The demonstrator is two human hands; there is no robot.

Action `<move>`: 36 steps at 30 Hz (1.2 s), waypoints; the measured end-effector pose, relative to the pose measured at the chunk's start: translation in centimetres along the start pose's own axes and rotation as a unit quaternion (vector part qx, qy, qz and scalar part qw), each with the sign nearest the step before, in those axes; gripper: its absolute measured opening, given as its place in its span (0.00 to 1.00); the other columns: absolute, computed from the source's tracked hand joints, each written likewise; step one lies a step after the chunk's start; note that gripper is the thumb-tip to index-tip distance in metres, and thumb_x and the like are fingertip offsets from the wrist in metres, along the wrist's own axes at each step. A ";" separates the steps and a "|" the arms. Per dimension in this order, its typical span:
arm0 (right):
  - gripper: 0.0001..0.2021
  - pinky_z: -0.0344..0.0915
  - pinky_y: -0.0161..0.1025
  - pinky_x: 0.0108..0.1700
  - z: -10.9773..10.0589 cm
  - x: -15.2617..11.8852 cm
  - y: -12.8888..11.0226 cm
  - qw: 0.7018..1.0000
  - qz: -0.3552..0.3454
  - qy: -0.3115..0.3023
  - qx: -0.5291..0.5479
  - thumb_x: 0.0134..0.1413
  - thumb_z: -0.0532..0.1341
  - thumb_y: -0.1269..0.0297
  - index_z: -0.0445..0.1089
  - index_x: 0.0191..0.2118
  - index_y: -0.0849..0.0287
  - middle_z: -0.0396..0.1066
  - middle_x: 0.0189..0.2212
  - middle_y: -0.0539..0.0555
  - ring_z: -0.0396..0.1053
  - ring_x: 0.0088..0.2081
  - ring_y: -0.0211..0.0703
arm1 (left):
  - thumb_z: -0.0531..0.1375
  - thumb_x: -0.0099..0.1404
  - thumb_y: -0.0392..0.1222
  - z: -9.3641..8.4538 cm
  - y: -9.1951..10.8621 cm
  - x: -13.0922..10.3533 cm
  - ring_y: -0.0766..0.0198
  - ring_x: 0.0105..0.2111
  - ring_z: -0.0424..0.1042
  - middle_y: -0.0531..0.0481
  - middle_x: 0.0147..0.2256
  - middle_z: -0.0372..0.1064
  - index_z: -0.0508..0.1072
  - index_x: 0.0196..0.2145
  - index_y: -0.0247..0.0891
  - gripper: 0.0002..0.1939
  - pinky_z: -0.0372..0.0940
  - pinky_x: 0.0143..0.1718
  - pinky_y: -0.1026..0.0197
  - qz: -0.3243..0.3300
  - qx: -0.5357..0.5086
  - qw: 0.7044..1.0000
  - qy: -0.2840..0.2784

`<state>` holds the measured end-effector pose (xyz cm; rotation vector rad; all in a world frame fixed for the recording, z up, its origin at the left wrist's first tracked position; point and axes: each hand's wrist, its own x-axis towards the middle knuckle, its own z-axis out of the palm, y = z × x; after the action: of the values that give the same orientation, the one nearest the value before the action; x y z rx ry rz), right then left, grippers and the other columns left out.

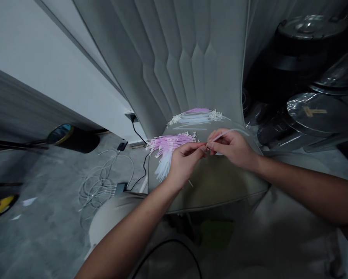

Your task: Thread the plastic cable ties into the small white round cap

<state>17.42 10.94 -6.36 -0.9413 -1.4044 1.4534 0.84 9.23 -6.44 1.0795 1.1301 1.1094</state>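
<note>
Over the chair seat (200, 186) my two hands meet, fingertips nearly touching. My right hand (230, 147) is closed on a thin translucent plastic strip (235, 130), whose free part curves out over the hand to the right. My left hand (185, 157) pinches at the strip's other end; its exact contact is hidden by the fingers. Left of the hands lies a heap of pink strips (168, 142) with small white ends, above a fan of pale bluish strips (164, 166). Behind the hands, another row of pale strips (198, 117) with white end pieces lies near the backrest.
The grey padded chair back (180, 54) rises behind the seat. A coiled grey cable (98, 182) lies on the floor at left, near a dark cylinder (73, 137). Dark containers with clear lids (316, 110) stand at right. A black cord hangs from a wall socket (131, 115).
</note>
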 end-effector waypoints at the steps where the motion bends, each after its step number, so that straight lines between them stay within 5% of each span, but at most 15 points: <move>1: 0.09 0.66 0.36 0.32 0.0 0.0 0.0 1.000 0.002 -0.002 0.002 0.50 0.66 0.59 0.69 0.31 0.59 0.69 0.29 0.49 0.68 0.28 0.35 | 0.67 0.54 0.40 0.0 0.0 0.0 0.69 0.26 0.71 0.52 0.26 0.75 0.79 0.29 0.38 0.04 0.68 0.33 0.62 0.001 0.001 1.000 -0.001; 36: 0.07 0.64 0.36 0.30 -0.1 0.4 0.3 0.998 0.003 0.003 0.060 0.49 0.67 0.62 0.71 0.29 0.58 0.70 0.26 0.48 0.67 0.26 0.34 | 0.68 0.53 0.40 -0.2 0.0 0.1 0.71 0.26 0.70 0.53 0.25 0.74 0.79 0.28 0.37 0.04 0.66 0.32 0.66 -0.006 -0.018 1.000 -0.006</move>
<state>17.37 11.33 -6.64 -0.8739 -1.2962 1.5216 0.70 9.38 -6.43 1.0482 1.1011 1.1079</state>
